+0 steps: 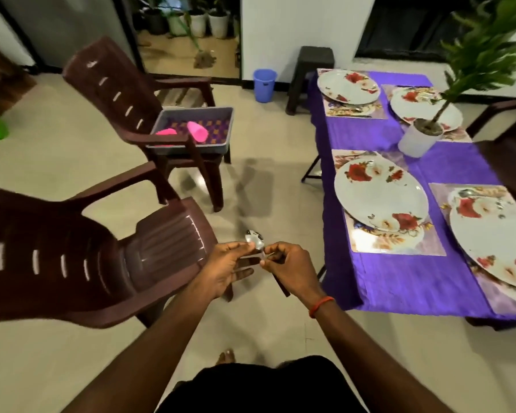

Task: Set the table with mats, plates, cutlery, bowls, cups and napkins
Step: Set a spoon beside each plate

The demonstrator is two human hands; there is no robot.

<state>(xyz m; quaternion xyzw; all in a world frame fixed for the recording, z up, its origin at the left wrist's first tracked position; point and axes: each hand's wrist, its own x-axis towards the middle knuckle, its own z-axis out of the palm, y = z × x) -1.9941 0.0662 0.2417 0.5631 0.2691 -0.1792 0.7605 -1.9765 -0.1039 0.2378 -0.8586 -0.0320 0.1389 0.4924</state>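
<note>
- Spoon: in the head view I see it low in the middle of the frame, held over bare floor between the near chair and the near-left corner of the table. It touches neither.
- My right hand pinches the handle with curled fingers. My left hand lies palm-up and loosely spread, with one fingertip against the spoon's bowl.
- A purple cloth covers the table and hangs over its near and left edges. Four mats lie on it, each under one of four flowered plates. The near-right plate runs off the frame's right edge.
- A potted plant in a white pot stands between the far and near pairs of plates.
- The far chair holds a grey tray on its seat, with two pink cups lying in it.
- Open floor runs between the chairs and the table's left edge, back to a blue bin and a dark stool by the far wall.
</note>
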